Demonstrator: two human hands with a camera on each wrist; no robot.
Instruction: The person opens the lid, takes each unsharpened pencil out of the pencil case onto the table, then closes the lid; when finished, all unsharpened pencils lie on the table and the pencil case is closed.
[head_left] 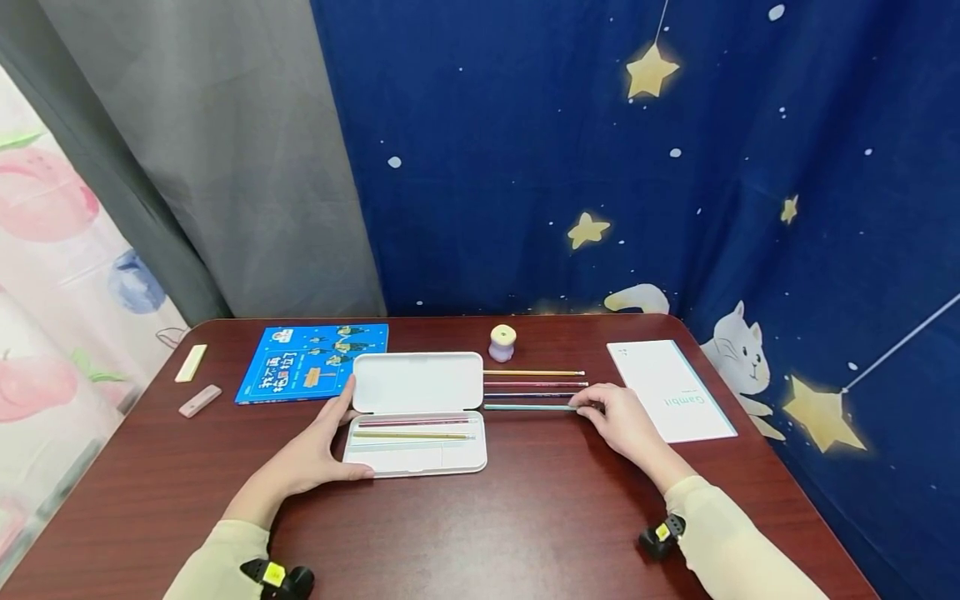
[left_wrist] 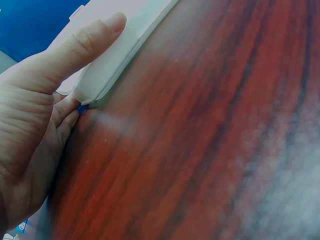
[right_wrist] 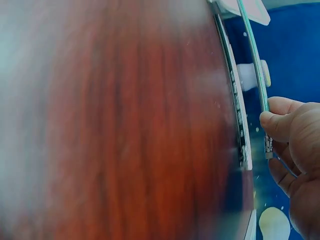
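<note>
An open white pencil case (head_left: 417, 383) lies on the table, its lid tipped back. My left hand (head_left: 311, 454) holds the case by its left side, thumb on the front edge and fingers toward the hinge; in the left wrist view the thumb (left_wrist: 82, 47) lies over the white case. Inside are a yellow pencil (head_left: 412, 435) and a reddish one (head_left: 411, 422). Right of the case, my right hand (head_left: 618, 419) pinches a light blue pencil (head_left: 525, 407) near its eraser end, between thumb and finger in the right wrist view. Behind it lie a dark pencil (head_left: 528, 395), a red pencil (head_left: 532, 384) and a yellow pencil (head_left: 532, 372).
A blue book (head_left: 300, 362) lies behind the case on the left, with a cream bar (head_left: 191, 363) and a pinkish eraser-like block (head_left: 200, 401) farther left. A small yellow-and-lilac object (head_left: 502, 342) stands at the back. A white notebook (head_left: 671, 392) lies at the right.
</note>
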